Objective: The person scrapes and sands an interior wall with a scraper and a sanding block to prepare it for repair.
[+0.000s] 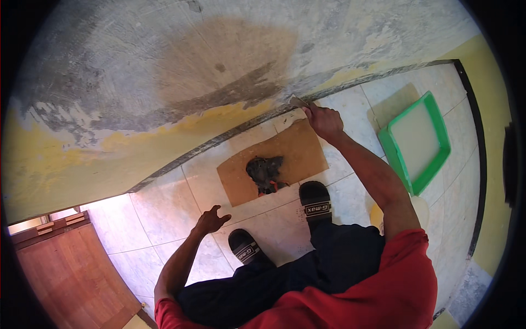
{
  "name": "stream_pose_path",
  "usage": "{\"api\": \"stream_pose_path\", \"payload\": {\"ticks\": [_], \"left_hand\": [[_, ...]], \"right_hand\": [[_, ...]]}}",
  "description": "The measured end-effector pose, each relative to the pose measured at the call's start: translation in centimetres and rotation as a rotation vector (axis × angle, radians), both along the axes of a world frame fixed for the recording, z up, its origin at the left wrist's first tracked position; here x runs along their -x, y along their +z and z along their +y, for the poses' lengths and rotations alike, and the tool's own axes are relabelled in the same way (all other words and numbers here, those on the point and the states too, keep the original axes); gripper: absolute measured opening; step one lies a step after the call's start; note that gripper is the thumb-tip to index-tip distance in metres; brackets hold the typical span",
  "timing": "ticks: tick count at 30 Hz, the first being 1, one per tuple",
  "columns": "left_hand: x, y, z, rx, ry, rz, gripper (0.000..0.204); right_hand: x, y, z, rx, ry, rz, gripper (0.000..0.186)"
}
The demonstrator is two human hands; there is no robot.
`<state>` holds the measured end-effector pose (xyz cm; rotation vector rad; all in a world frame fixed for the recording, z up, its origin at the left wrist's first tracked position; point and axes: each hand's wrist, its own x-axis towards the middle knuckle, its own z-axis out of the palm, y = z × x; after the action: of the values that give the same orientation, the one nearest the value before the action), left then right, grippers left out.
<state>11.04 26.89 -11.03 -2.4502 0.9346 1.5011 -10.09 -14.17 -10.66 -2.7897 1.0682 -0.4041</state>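
Note:
My right hand (325, 124) is closed round a small scraper (298, 102), whose flat blade meets the foot of the wall (219, 60) by the dark skirting edge. Its handle is mostly hidden in my fingers. My left hand (212, 220) hangs over the tiles with its fingers apart and nothing in it. Between my hands lies a piece of brown cardboard (304, 148) on the floor. On it sits a black, crumpled-looking thing (264, 171) with orange-red parts; I cannot make out its kind. The wall is patchy grey, with yellow paint along its lower part and a brownish damp-looking area.
A green tray (390, 148) with a pale whitish surface inside stands on the tiled floor (159, 214) to the right. Partly behind my right arm is a yellowish round container (377, 216). A brown wooden door (76, 268) is at lower left. My sandalled feet are below the cardboard.

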Motion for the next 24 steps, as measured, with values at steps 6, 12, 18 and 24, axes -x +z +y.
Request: {"api": "stream_pose_path", "payload": {"ticks": [6,12,18,24], "left_hand": [[-1.4,-1.2,0.8,-0.027,0.016,-0.029,0.077],[-0.5,-0.5,0.7,-0.016,0.044,-0.027,0.076],[-0.8,-1.2,1.1,-0.038,-0.004,-0.094,0.057],[0.9,-0.8,-1.3,0.169,-0.467,0.061,0.033]], "right_hand": [[-0.3,1.1,-0.4,0.025,0.068,0.039,0.031],[-1.2,0.2,1.4,0.039,0.061,-0.145,0.03],[-1.0,1.2,1.8,0.046,0.039,-0.161,0.031],[-0.8,0.8,0.9,-0.084,0.115,-0.115,0.029]]}}
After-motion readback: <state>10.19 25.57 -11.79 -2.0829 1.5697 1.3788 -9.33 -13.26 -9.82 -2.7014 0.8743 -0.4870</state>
